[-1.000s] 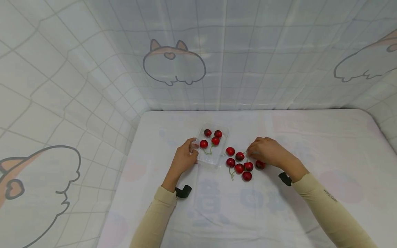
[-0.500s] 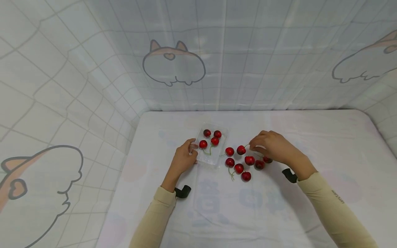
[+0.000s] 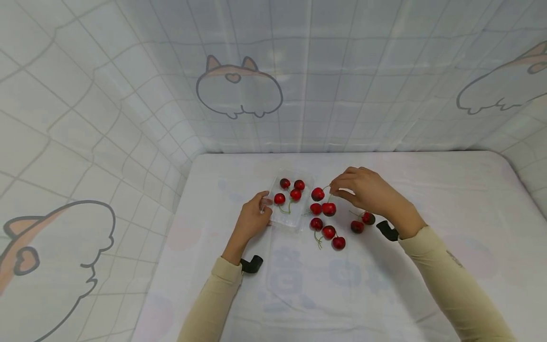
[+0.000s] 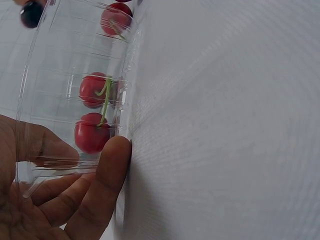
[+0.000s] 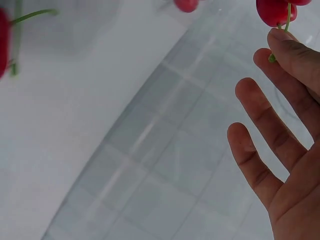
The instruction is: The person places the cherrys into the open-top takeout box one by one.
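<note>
My left hand [image 3: 255,216] holds the near left side of a clear plastic box [image 3: 295,219], fingers and thumb around its end in the left wrist view. Several red cherries with green stems lie in the box, among them one cherry [image 4: 92,134] close to my fingertips. With thumb and index finger, my right hand [image 3: 359,188] pinches the stems of a pair of cherries [image 3: 329,209], which hang just right of the box. Its other fingers are spread in the right wrist view, where the pair [image 5: 274,11] is cut off by the top edge.
On the white tablecloth [image 3: 307,294], three cherries [image 3: 328,232] lie below the hanging pair, and another cherry [image 3: 315,209] sits beside the box. Two more cherries [image 3: 357,227] lie under the right wrist. A tile-patterned curtain [image 3: 342,95] stands behind the table.
My right hand has lifted a pair of cherries out of the pile by the stems and carried it left and away from me, towards the box. The left hand has stayed on the box.
</note>
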The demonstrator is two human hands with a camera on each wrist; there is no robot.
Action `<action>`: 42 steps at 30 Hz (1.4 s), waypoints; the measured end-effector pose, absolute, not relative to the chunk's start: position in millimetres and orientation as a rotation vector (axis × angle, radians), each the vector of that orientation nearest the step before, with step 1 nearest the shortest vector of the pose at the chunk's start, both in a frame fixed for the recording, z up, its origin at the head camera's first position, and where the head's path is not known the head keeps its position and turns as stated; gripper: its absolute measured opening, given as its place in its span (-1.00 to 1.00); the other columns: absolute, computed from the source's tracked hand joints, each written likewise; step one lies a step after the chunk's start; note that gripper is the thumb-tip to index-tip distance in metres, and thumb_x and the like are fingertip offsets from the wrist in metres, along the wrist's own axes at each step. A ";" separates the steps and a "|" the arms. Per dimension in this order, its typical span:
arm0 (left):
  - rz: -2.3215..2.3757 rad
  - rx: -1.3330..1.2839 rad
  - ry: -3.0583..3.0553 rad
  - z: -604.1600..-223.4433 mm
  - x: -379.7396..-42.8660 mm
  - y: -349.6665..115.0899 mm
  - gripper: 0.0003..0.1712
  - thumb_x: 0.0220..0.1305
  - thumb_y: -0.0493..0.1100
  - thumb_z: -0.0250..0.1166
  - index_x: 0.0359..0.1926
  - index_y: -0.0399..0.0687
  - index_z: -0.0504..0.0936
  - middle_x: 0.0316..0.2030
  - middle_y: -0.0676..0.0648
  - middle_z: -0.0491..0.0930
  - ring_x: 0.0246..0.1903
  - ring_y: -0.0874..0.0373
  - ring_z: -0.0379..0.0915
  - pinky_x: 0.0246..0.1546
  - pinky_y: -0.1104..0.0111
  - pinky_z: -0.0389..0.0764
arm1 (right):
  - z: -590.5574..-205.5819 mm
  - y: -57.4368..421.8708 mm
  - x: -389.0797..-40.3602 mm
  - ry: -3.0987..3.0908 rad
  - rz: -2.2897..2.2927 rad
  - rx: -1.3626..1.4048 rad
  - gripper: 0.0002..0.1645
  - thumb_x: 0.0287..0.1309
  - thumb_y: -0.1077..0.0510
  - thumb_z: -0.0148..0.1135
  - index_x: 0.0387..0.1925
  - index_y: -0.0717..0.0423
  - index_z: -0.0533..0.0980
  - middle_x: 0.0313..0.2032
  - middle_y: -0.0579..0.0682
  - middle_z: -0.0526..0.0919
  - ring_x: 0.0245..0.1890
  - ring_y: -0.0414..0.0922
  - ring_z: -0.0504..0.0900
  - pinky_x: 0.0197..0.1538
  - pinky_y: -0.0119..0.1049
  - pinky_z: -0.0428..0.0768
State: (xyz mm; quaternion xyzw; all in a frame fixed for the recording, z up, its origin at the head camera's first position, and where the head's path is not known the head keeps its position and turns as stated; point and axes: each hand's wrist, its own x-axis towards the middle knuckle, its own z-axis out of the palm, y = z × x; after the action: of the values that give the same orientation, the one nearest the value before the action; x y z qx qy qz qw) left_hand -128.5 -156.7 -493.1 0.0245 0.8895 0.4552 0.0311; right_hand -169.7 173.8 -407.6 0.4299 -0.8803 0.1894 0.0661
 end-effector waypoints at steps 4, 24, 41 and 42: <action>1.398 0.071 2.740 -494.6 -128.8 -157.0 -0.40 0.29 -0.32 0.10 0.37 -0.23 0.41 -0.04 -0.13 0.68 -0.59 0.23 0.57 -0.50 0.38 0.66 | -399.8 159.0 -171.7 -2.644 0.558 1.319 -0.79 0.15 0.18 0.46 -0.15 -0.03 0.72 -0.16 -0.19 0.73 -0.09 -0.13 0.62 0.00 -0.10 0.59; 1.418 0.110 2.743 -497.9 -131.1 -158.5 -0.40 0.28 -0.32 0.08 0.37 -0.25 0.41 -0.04 -0.12 0.69 -0.60 0.24 0.57 -0.48 0.36 0.66 | -417.5 99.3 -183.6 -2.650 0.542 1.406 -0.91 0.21 0.16 0.43 -0.23 -0.06 0.71 -0.13 -0.21 0.72 -0.11 -0.16 0.58 -0.03 -0.19 0.58; 1.404 0.100 2.743 -498.6 -132.2 -158.2 -0.40 0.31 -0.31 0.08 0.38 -0.22 0.39 -0.02 -0.11 0.68 -0.60 0.23 0.58 -0.44 0.34 0.66 | -443.8 81.3 -191.8 -2.800 0.441 1.389 -0.91 0.19 0.14 0.43 -0.24 -0.03 0.72 -0.22 -0.21 0.69 -0.15 -0.12 0.56 -0.03 -0.12 0.57; 1.402 0.098 2.745 -498.7 -132.6 -158.2 -0.41 0.31 -0.31 0.08 0.38 -0.22 0.40 -0.02 -0.11 0.68 -0.61 0.23 0.58 -0.44 0.34 0.66 | -444.5 80.3 -192.2 -2.806 0.434 1.392 -0.91 0.20 0.13 0.43 -0.24 -0.04 0.72 -0.22 -0.21 0.69 -0.14 -0.12 0.56 -0.03 -0.12 0.56</action>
State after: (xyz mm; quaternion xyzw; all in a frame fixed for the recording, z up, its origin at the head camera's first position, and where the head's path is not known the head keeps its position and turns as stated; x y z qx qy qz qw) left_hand -132.6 -158.2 -498.7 0.0317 0.8897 0.4545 0.0288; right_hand -192.2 80.3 -444.5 0.4402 -0.8873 0.1374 -0.0105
